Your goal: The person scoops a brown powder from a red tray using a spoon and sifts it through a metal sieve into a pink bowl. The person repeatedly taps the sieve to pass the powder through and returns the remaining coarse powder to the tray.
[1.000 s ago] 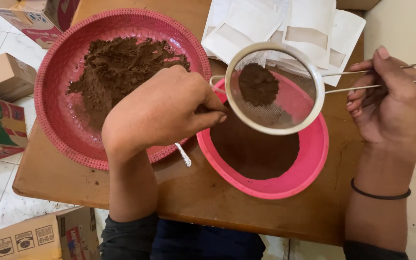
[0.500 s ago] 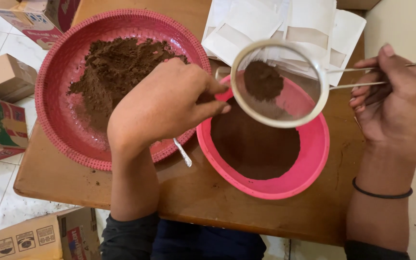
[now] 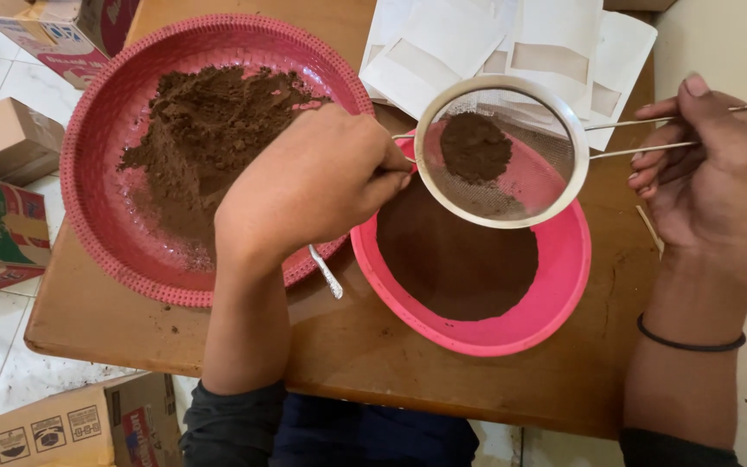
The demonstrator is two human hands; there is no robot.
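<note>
My right hand [image 3: 712,177] grips the wire handle of a round metal sieve [image 3: 501,152] and holds it over the far rim of a pink bowl [image 3: 555,294]. A lump of brown powder [image 3: 475,147] lies in the sieve's mesh, and sifted powder covers the bowl's bottom. My left hand [image 3: 309,186] is closed on a metal spoon [image 3: 326,272]; only the handle end shows below the hand. That hand touches the sieve's near rim, between the bowl and a large red woven tray [image 3: 97,225] that holds a heap of brown powder [image 3: 205,138].
Everything rests on a small wooden table [image 3: 373,355]. White paper pouches [image 3: 512,43] lie at the table's far side. Cardboard boxes [image 3: 2,216] stand on the tiled floor to the left, with another box [image 3: 62,424] at the near left corner.
The sieve has shifted slightly left and right over the bowl, and the powder lump in it has moved about. My left hand stays at its rim.
</note>
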